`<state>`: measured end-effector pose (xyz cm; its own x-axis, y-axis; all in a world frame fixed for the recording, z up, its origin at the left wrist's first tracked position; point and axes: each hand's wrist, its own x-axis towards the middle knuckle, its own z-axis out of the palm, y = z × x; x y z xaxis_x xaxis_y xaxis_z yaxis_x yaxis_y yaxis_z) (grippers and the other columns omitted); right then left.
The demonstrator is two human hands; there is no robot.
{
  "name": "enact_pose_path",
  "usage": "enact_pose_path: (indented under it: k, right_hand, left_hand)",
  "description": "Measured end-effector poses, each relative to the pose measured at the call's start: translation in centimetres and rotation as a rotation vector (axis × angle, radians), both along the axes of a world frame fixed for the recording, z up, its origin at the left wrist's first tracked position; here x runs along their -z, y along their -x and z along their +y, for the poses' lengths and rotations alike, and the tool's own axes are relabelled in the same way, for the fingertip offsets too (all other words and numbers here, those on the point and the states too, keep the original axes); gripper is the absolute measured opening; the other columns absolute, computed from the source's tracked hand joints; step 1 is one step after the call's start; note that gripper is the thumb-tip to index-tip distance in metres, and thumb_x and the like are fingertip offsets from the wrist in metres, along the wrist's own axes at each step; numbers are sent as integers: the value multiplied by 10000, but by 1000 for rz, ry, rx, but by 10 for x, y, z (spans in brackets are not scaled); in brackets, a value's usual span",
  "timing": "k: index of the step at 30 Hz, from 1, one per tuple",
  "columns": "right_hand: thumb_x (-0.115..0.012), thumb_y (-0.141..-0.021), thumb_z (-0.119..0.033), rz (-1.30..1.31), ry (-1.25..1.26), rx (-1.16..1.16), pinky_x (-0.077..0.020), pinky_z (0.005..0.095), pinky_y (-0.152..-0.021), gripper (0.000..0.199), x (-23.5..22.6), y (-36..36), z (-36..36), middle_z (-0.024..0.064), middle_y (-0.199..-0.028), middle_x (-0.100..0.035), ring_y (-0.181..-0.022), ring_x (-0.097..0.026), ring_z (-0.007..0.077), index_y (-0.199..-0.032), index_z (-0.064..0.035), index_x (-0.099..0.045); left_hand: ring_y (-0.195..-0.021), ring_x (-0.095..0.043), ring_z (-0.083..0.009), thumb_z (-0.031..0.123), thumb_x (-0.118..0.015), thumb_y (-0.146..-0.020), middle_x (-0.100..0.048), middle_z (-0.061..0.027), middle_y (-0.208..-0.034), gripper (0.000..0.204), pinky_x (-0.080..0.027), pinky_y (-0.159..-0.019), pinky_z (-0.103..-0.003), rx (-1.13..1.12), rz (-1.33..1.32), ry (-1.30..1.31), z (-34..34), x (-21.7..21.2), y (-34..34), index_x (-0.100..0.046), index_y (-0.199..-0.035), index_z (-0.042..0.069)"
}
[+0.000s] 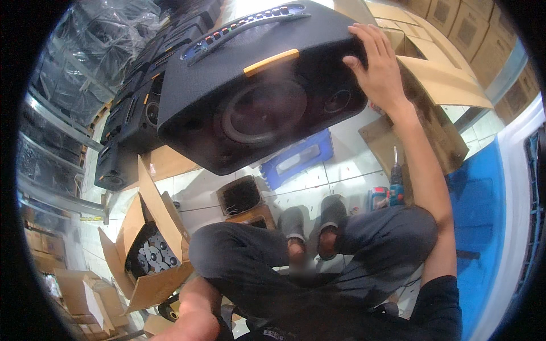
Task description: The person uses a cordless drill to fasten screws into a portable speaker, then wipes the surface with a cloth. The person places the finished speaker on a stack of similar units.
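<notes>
A large black speaker cabinet [267, 68] lies in front of me. It has a big round cone, a smaller one, a yellow strip along one edge and a panel of knobs on top. My right hand [380, 71] rests on its right end with fingers stretched out and thumb apart. Below the cabinet, a blue plastic stool [298, 159] shows on the floor. At the lower left only my left forearm [196, 312] is visible, beside my knee; the hand itself is out of sight. Near that arm stands an open carton [151, 284] containing round grey-and-black parts.
A red-and-teal power drill [395, 190] stands near my right knee. An open cardboard box [438, 77] is beyond my right arm. More black speakers [122, 131] line the left, near plastic-wrapped goods [108, 62]. A blue surface [478, 221] lies at the right.
</notes>
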<state>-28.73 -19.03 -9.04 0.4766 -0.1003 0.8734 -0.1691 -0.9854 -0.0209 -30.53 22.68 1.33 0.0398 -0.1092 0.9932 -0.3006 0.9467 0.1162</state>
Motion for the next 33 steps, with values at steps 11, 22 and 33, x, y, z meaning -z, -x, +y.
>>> enact_pose_path:
  k: [11, 22, 33]
  right_hand:
    - [-653, -997, -373, -1, 61, -85, -368, 486, -1153, 539, -1, 0, -11, 153, -1429, -558, -1375, -474, 363, -1442, -102, -515]
    - [-602, -1020, -430, 8, 52, -59, -354, 470, -1179, 545, 1, 0, -12, 113, -1476, -534, -1420, -443, 335, -1468, -133, -509]
    - [-587, -1039, -381, 20, 116, -35, -330, 452, -1204, 526, 2, -1, -18, 124, -1492, -530, -1418, -447, 346, -1495, -138, -490]
  left_hand:
    - [-1017, -650, -263, 255, -601, -1013, -659, -72, -1159, 272, -602, -867, -449, 156, 146, -322, -11, 32, 10, -701, -1192, 76]
    - [-996, -667, -293, 357, -535, -1011, -667, -129, -1150, 412, -599, -864, -458, 274, 126, -373, -8, 28, 14, -682, -1208, 26]
    - [-975, -685, -322, 459, -469, -1010, -675, -186, -1141, 564, -596, -861, -467, 342, 156, -417, -12, 36, 22, -664, -1225, -24]
